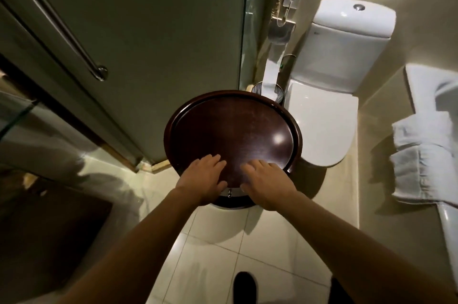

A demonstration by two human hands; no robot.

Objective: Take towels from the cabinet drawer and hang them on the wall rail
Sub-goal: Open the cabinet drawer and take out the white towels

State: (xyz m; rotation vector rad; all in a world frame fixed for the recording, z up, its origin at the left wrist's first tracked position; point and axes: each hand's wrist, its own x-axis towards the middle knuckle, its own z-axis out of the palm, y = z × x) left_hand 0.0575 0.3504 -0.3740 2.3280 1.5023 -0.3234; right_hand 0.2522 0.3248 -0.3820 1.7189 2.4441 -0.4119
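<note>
Round dark wooden cabinet point(233, 135) stands on the tiled floor point(223, 254), top bare. Left hand point(203, 179) and right hand point(266, 184) lie flat at its near edge, fingers spread, thumbs hooked over the rim, holding nothing. Small metal drawer knob point(229, 193) shows between the thumbs; drawer contents hidden. White towels point(426, 162) hang folded on the right wall. Mesh waste bin point(269, 92) behind the cabinet has paper trailing into it. Toilet point(329, 105) beside it, lid down.
</note>
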